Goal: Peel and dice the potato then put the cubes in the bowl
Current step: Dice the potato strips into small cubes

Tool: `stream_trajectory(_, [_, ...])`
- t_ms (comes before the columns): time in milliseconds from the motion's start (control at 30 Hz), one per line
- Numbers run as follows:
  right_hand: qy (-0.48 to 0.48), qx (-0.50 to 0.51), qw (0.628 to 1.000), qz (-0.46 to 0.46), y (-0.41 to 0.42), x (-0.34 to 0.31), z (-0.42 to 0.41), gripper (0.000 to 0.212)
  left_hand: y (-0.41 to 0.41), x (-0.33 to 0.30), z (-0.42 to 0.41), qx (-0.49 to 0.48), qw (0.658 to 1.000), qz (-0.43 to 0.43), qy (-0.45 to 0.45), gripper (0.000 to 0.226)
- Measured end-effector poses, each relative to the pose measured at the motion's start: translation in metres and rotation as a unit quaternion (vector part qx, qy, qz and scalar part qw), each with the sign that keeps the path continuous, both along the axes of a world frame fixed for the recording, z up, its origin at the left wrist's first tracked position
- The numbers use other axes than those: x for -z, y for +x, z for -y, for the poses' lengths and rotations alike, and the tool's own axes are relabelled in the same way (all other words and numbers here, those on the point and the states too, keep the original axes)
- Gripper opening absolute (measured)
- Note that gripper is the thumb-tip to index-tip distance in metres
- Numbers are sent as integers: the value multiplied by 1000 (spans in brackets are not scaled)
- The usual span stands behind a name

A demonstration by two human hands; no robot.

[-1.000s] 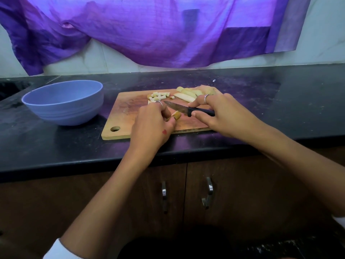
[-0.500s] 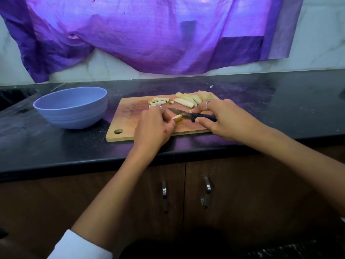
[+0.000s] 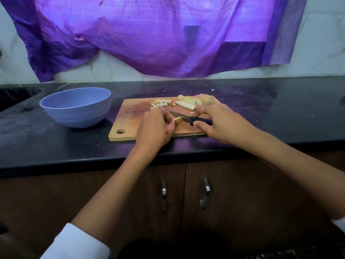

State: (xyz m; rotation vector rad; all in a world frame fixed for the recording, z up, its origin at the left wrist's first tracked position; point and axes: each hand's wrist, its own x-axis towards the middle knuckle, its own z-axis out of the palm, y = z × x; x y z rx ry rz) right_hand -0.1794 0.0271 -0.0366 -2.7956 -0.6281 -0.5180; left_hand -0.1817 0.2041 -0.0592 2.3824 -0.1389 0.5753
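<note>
Dicing: left hand (image 3: 155, 128) pinching potato strip (image 3: 178, 120), right hand (image 3: 218, 124) gripping knife (image 3: 188, 119); next needing downward cut clear of fingertips.

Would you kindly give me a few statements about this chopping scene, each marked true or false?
1. The right hand grips a black-handled knife. True.
2. The left hand rests flat on the counter, away from the board. False: it pinches a potato piece over the cutting board, at the blade.
3. The bowl stands left of the board. True.
4. Diced cubes already fill the bowl. False: no cubes show in it; the small cubes lie at the board's far edge.
5. Longer potato strips lie on the board's far right. True.
</note>
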Motion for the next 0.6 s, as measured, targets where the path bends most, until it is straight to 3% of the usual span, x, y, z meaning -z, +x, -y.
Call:
stream_trajectory(167, [-32,-12,999,5,-4,1,-8,30,1,0,0,-1,1000,4,5,23])
stream_trajectory(333, [-130,5,989,67,-12,0,-3,32,0,1,2,-13,1000,2,-1,25])
stream_trajectory(500, [-7,59,995,79,-16,-3,-6,35,2,2,1,-21,1000,0,-4,16])
stream_trajectory(600, [-10,28,997,64,-12,-3,-8,35,1,3,1,-16,1000,3,-8,17])
